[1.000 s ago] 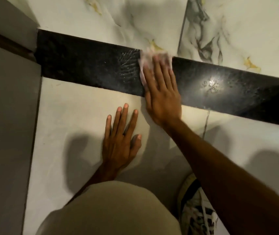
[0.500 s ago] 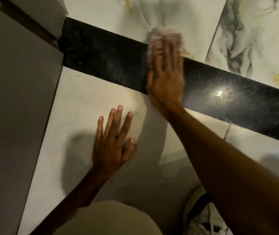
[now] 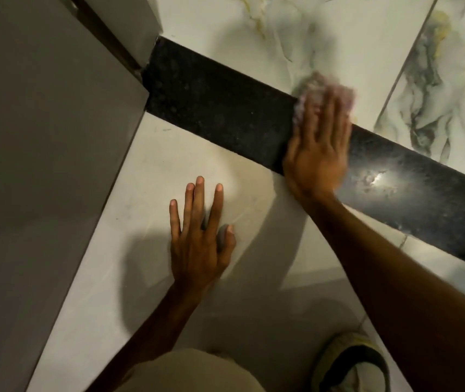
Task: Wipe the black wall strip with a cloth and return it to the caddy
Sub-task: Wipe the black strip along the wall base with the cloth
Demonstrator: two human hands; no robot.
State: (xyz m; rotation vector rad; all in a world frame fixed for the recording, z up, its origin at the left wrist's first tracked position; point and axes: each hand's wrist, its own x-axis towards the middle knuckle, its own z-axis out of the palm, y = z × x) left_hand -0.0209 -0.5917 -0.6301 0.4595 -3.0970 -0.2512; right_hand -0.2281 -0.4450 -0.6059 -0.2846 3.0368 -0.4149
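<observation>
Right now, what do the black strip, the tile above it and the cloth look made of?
Black strip: likely polished granite, with fine speckle and a sharp light glare. Tile: glossy marble-look ceramic or stone, grey and gold veins. Cloth under the right hand: soft pale fabric, too blurred to specify.

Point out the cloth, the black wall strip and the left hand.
cloth [image 3: 314,86], head view, bunched part above the fingertips.
black wall strip [image 3: 220,111], head view, bare stretch left of the cloth.
left hand [image 3: 197,244], head view, back of the hand.

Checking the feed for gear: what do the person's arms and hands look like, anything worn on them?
Both are bare: no gloves, sleeves, rings, watch or bracelets visible on the left hand or right hand. The forearms are uncovered as far as the frame shows. The right hand is motion-blurred, so small details there cannot be told.
</observation>
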